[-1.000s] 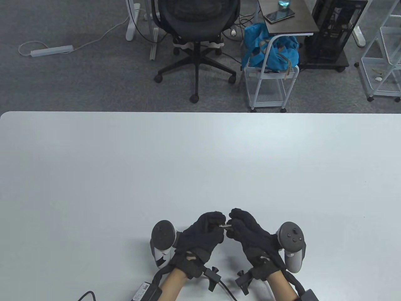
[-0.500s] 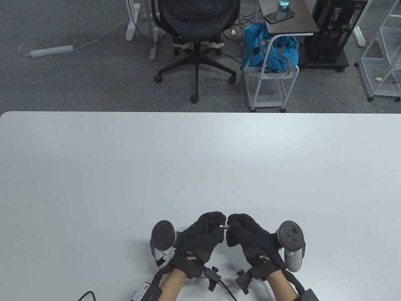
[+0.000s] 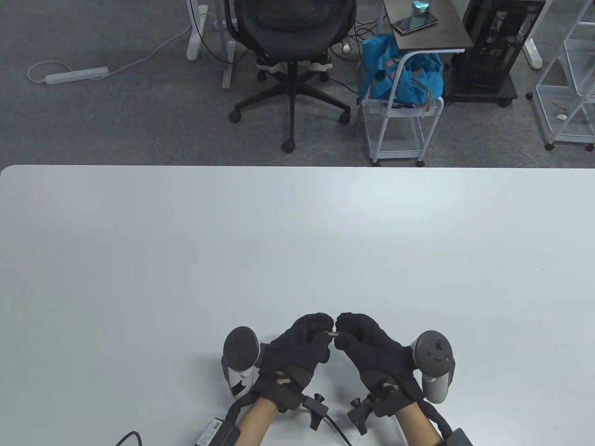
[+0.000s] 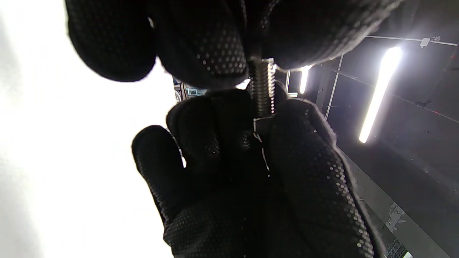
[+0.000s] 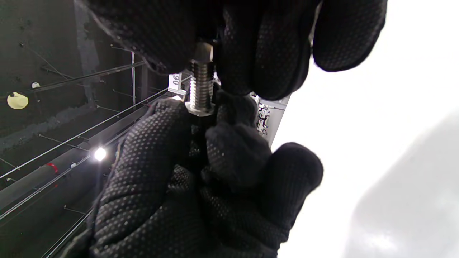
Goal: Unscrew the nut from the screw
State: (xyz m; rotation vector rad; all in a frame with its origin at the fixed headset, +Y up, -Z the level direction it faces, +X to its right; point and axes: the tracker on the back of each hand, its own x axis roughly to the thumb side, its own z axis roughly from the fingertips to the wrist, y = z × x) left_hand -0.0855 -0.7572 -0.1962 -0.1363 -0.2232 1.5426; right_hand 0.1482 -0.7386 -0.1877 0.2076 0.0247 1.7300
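A: Item one, the screw [image 3: 333, 334]: we log it held above the counter [image 3: 297, 241], near its front edge, a short bare stretch of thread between the two gloves.

B: Left hand [image 3: 297, 346]?

A: We see its fingers clenched on one end of the screw.

B: Right hand [image 3: 369, 344]?

A: Pinching the other end. Whether it has the nut [image 5: 199, 107] or the head, we cannot tell.
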